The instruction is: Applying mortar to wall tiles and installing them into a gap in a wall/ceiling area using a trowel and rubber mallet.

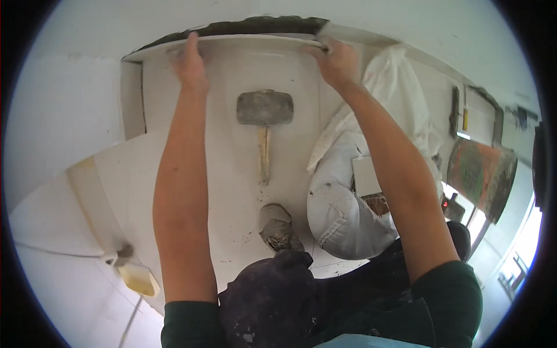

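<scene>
At the far side, a white tile (255, 61) lies with its far edge raised beside a dark, rough gap (255, 26). My left hand (190, 66) is closed on that edge toward its left end, thumb pointing away from me. My right hand (338, 62) grips the same edge near its right end, with the fingers partly hidden. Between my forearms rests a rubber mallet (265, 108), its grey head away from me and its pale wooden handle toward me. Neither hand touches the mallet.
My dusty shoe (278, 227) is on the pale floor behind the mallet. A stuffed white sack (342, 203) and loose white sheeting (394, 81) lie to the right, under my right arm. Farther right stands a stained bucket (481, 174). A yellowish container (139, 280) is at lower left.
</scene>
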A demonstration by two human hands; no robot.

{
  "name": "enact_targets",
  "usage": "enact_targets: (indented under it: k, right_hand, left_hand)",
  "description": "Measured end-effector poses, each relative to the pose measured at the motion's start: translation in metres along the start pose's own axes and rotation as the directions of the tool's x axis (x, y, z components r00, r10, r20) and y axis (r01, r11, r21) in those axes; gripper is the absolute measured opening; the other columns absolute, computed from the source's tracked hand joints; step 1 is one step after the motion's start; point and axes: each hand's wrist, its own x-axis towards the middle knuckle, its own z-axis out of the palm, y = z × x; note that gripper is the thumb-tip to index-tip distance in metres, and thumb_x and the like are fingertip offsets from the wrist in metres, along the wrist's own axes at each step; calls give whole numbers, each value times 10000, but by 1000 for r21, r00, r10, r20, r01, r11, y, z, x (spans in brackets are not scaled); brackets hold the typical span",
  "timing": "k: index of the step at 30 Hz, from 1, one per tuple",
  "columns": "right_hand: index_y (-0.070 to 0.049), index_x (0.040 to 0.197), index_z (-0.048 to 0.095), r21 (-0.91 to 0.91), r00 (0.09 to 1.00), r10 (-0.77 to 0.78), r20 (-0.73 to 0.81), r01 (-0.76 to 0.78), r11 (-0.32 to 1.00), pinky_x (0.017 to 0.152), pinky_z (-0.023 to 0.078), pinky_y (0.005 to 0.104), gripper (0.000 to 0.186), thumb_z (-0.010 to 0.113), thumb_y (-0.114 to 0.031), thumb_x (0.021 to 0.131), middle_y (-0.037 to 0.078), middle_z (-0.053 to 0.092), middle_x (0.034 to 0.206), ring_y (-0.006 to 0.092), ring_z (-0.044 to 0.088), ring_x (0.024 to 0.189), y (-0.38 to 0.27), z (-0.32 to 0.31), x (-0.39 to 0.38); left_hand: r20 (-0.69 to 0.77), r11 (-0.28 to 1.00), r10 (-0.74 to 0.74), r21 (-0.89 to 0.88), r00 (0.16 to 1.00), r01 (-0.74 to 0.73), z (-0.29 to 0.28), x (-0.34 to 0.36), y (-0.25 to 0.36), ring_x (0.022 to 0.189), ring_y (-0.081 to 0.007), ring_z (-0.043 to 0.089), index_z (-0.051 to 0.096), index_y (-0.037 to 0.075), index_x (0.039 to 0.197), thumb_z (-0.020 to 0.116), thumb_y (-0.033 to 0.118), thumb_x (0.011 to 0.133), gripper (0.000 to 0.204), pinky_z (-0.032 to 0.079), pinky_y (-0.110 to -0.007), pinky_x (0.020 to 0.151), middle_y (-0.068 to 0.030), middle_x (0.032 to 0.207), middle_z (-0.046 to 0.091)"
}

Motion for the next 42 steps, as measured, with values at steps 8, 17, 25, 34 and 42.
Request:
enact_targets:
  k: [8, 17, 25, 34, 42]
  right_hand:
    - [-44, 958, 689, 183, 998, 67, 10, -67, 981, 715, 510, 377, 391, 696, -398, 793, 154, 692, 843, 281, 668, 762, 23, 10, 23]
    - [95, 942, 616, 936, 809, 553, 200, -325, 137, 621, 543, 293, 290, 677, -179, 866, 114, 661, 825, 192, 651, 686, 6, 39, 27]
    - [51, 743, 624, 962, 796, 583, 163, -261, 87, 495, 477, 273, 295, 698, -212, 854, 85, 636, 672, 139, 590, 559, 3, 36, 30]
    - [65, 927, 600, 923, 854, 455, 253, -355, 151, 582, 527, 288, 379, 670, -304, 878, 122, 642, 801, 193, 635, 667, 9, 32, 28]
    - [14, 1124, 525, 870, 834, 432, 344, -456, 189, 698, 532, 346, 542, 655, -439, 857, 113, 610, 1003, 213, 631, 863, 8, 37, 26]
  left_hand:
    - [-127, 998, 65, -5, 990, -66, 19, 1, 13, 1085, -278, 499, -50, 48, 1447, 646, 101, 858, 913, 519, -407, 903, -186, 1330, 373]
    - [-87, 991, 121, -39, 989, -125, 35, -15, 9, 1191, -343, 466, -203, 115, 1435, 597, 143, 917, 953, 489, -455, 965, -224, 1392, 337]
    - [-170, 999, -29, -48, 985, 21, 29, -10, 10, 1197, -341, 456, -138, 91, 1458, 666, 190, 878, 996, 485, -434, 953, -203, 1376, 374]
    - [-184, 998, -55, -48, 981, 46, 16, -1, 1, 1083, -287, 514, -35, 43, 1467, 730, 221, 831, 1011, 491, -396, 899, -179, 1319, 438]
    - [-144, 993, -1, -114, 990, -15, 5, 11, -17, 911, -199, 533, 88, 27, 1449, 729, 333, 826, 944, 487, -316, 785, -112, 1065, 555]
